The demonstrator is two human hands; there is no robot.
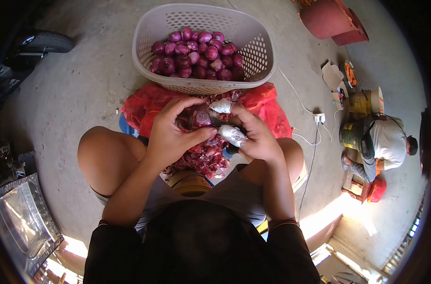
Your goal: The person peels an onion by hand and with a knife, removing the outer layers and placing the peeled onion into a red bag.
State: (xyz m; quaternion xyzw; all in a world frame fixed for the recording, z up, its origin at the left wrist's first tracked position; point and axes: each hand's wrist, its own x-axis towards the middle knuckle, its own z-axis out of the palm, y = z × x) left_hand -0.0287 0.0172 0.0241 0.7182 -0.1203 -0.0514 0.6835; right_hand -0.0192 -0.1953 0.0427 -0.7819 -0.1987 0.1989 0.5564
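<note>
One red onion [201, 118] in the left hand [177, 123], fingers and thumb curled round its side. Right hand [260, 135] just beside it, forefinger and thumb parted, both tips wrapped in foil [232, 135]; whether they touch the bulb, cannot tell. To work it well, I'd judge: cradle firmly without squeezing, turn the bulb with the left, keep the foil tips low against loose skin, bare left thumb clear of them.

Under the grip: heap of papery onion skins [201, 161], red mesh sack [272, 111] spread to both sides. Beyond the grip: plastic basket [203, 84] of glossy red onions [199, 54]. Concrete floor [97, 80] all round, scuffed. Right of the grip: white power strip [319, 117]; farther out, a bent-over co-worker [388, 139]. Far left: a motorbike tyre [52, 41].
</note>
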